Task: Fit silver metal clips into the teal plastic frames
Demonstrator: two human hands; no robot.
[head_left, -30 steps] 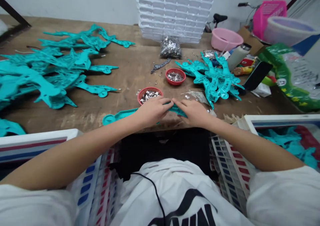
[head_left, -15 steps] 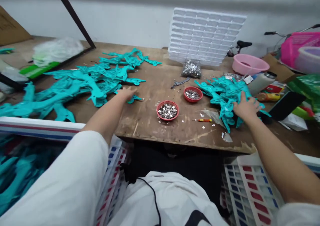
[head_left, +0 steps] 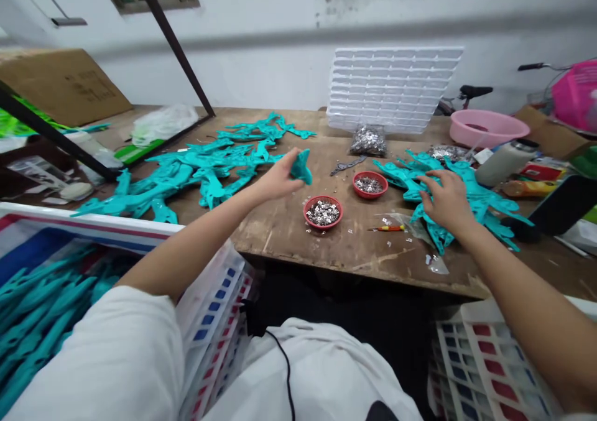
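My left hand (head_left: 278,180) is closed on a teal plastic part (head_left: 302,167), held above the table just left of the red baskets. Its far end is hidden by my fingers. Behind that hand spreads a heap of teal plastic parts (head_left: 175,175). My right hand (head_left: 445,200) lies over a smaller pile of similar teal parts (head_left: 480,200), fingers apart and slightly bent, with no part visibly gripped. Between the hands sit two small red baskets, the nearer basket (head_left: 323,224) and the farther basket (head_left: 370,194), both filled with small metal pieces.
A yellow-orange screwdriver (head_left: 386,228) lies near the table's front edge. Behind the baskets are a bag of metal pieces (head_left: 368,141) and a white plastic tray (head_left: 396,91). A grey bottle (head_left: 506,163) and pink basin (head_left: 489,129) stand right. A crate (head_left: 153,234) holds teal parts at lower left.
My left hand has come away from the left heap toward the middle, now with a teal part in it. My right hand stays at the right pile, fingers more bent. The view has tilted up.
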